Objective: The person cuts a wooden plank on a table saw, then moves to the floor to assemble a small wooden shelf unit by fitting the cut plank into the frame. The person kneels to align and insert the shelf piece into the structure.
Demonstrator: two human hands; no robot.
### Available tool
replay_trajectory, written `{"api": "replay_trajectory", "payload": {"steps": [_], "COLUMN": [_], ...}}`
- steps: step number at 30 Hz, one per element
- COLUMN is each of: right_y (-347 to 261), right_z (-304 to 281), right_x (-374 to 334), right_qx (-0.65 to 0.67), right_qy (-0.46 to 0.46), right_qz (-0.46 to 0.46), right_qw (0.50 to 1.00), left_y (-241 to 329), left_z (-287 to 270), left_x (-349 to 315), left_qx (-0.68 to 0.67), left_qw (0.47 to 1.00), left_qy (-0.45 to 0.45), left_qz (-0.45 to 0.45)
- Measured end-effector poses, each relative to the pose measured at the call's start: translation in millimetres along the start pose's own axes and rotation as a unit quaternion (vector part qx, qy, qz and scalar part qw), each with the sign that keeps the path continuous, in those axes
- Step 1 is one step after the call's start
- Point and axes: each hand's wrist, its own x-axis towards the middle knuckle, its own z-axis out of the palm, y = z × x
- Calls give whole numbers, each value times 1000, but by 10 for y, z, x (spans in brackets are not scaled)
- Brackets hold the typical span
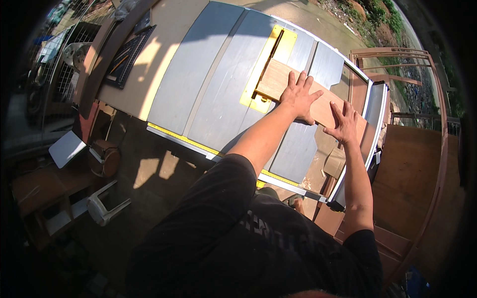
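Your board [323,105] is flat on the grey saw table [213,74], upper centre-right of frame, running from the yellow insert [286,45] down toward the right-hand rail [378,110]. Your left hand [299,98] is palm down on it, fingers spread, not wrapped round anything. Your right hand [346,122] is farther right on the same board, fingers splayed; can't tell how hard either presses. Yellow scale [184,138] along the table's lower edge. White stool [106,206] lower left, large brown panel [407,179] at right.
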Motion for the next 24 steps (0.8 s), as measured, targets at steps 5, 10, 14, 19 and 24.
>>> {"api": "replay_trajectory", "payload": {"steps": [5,10,14,19,24], "right_y": [45,25,36,34,50], "right_z": [13,-29,-13,-27,-27], "right_x": [40,71,83,96,101], "right_qx": [2,0,-8,-3,8], "right_qy": [1,-14,-15,-14,-5], "right_qz": [2,15,21,22,9], "right_qw": [1000,1000,1000,1000,1000], "left_y": [-5,-37,-52,-58,-55], "left_z": [-2,-29,-36,-33,-12], "left_x": [40,85,110,133,133], "left_qx": [-1,1,1,0,-6], "left_qw": [1000,1000,1000,1000,1000], "left_qy": [7,1,2,-3,2], "left_qz": [1,6,8,9,9]}}
